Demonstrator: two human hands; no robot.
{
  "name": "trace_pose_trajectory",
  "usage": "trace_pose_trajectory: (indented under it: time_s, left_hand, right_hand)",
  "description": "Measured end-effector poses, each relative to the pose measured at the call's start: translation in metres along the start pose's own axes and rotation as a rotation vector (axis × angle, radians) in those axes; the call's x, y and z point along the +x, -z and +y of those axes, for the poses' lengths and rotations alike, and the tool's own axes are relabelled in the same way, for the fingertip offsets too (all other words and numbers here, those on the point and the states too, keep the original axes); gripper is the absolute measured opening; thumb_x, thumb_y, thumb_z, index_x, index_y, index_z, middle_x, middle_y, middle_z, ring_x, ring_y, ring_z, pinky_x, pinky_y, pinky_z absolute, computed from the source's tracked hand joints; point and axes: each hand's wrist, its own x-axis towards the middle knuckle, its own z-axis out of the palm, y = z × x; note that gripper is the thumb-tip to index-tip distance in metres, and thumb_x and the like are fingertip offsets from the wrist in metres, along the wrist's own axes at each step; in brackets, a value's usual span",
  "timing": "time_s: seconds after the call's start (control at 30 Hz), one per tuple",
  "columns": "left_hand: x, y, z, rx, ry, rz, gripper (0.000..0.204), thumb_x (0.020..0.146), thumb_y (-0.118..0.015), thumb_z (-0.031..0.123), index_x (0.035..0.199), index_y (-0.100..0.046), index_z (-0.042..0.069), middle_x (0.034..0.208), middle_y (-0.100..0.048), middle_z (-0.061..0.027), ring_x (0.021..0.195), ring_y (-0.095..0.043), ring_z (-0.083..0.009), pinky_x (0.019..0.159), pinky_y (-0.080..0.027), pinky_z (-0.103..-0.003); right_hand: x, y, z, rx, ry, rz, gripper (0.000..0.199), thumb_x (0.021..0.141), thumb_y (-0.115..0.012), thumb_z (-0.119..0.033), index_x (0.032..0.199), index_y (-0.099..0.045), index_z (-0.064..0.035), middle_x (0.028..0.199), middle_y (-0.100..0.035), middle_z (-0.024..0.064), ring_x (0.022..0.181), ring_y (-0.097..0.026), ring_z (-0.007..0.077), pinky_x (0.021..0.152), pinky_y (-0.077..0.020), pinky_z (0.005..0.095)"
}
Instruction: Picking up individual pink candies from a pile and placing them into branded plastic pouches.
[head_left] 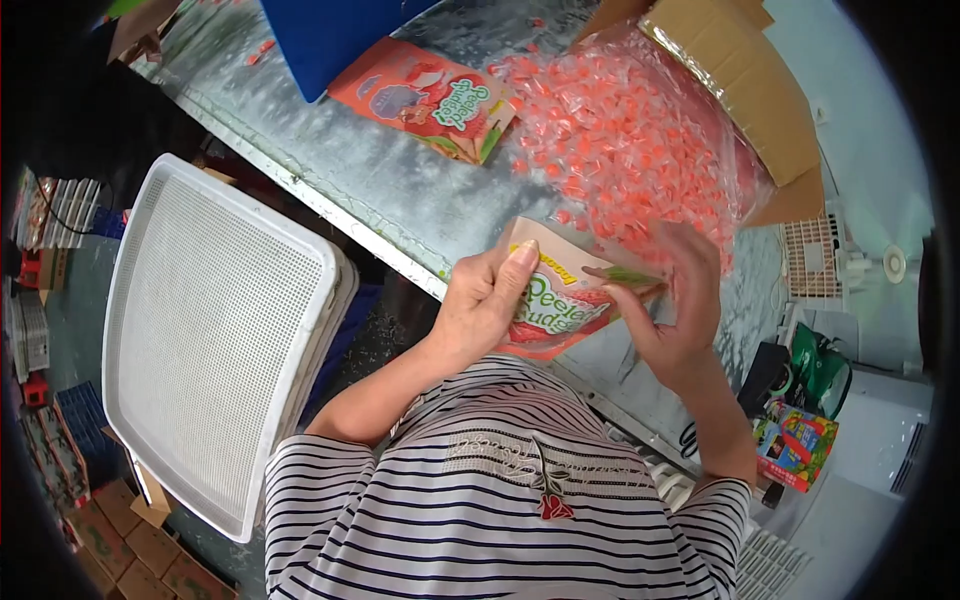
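Observation:
My left hand [485,300] grips a pink and red candy pouch [560,300] by its left side, thumb on the front face. The pouch is tilted, in front of my striped shirt. At its right edge is my right hand [680,310], open, with the thumb near the pouch and the fingers spread apart and slightly blurred. Just beyond lies a large heap of wrapped red-orange candies [620,150] on the table. A second pouch [430,100] of the same look lies flat further back, left of the heap.
A cardboard box [745,80] with a clear plastic liner lies tipped at the heap's right. A blue bin [335,40] stands at the back left of the metal table [370,190]. White mesh trays [215,340] are stacked to my left. A fan [893,263] stands far right.

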Motion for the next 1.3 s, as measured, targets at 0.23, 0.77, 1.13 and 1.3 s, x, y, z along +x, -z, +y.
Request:
trace_pose_trajectory:
  time_s: [0.23, 0.77, 1.13, 1.3]
  left_hand:
    - [-0.002, 0.018, -0.001, -0.092, -0.005, 0.094, 0.039, 0.101, -0.047, 0.030, 0.100, -0.065, -0.005, 0.087, -0.068, -0.0056, 0.075, -0.058, -0.0064, 0.068, -0.048, -0.022]
    - [0.007, 0.011, -0.014, -0.360, 0.167, 0.148, 0.037, 0.099, -0.053, 0.031, 0.092, -0.068, -0.002, 0.081, -0.068, -0.0048, 0.069, -0.059, -0.0053, 0.060, -0.047, -0.022]
    - [0.010, 0.000, -0.004, -0.246, 0.194, 0.035, 0.024, 0.093, -0.062, 0.021, 0.096, -0.068, -0.002, 0.086, -0.070, -0.0056, 0.073, -0.062, -0.0081, 0.067, -0.050, -0.023]
    - [0.012, 0.003, 0.000, -0.174, 0.204, -0.075, 0.018, 0.086, -0.069, 0.009, 0.097, -0.069, -0.005, 0.089, -0.071, -0.0085, 0.078, -0.064, -0.0083, 0.071, -0.054, -0.024]
  right_hand:
    - [-0.029, -0.029, 0.011, 0.633, -0.484, -0.045, 0.027, 0.087, -0.066, -0.003, 0.112, -0.059, 0.0038, 0.096, -0.067, 0.0049, 0.082, -0.060, 0.0072, 0.072, -0.0497, 0.0211]
    - [-0.045, -0.038, 0.027, 0.635, -0.566, -0.032, 0.023, 0.090, -0.063, -0.010, 0.107, -0.066, 0.0046, 0.078, -0.060, -0.0020, 0.067, -0.047, 0.0034, 0.059, -0.0392, 0.0199]
    - [-0.044, -0.041, 0.016, 0.950, -0.684, 0.037, 0.020, 0.087, -0.062, 0.003, 0.107, -0.065, 0.0045, 0.090, -0.066, 0.0012, 0.082, -0.060, 0.0052, 0.071, -0.0487, 0.0203]
    - [-0.048, -0.042, 0.014, 0.978, -0.681, 0.059, 0.018, 0.087, -0.062, 0.003, 0.104, -0.065, 0.0051, 0.091, -0.065, 0.0013, 0.081, -0.060, 0.0052, 0.071, -0.0483, 0.0201]
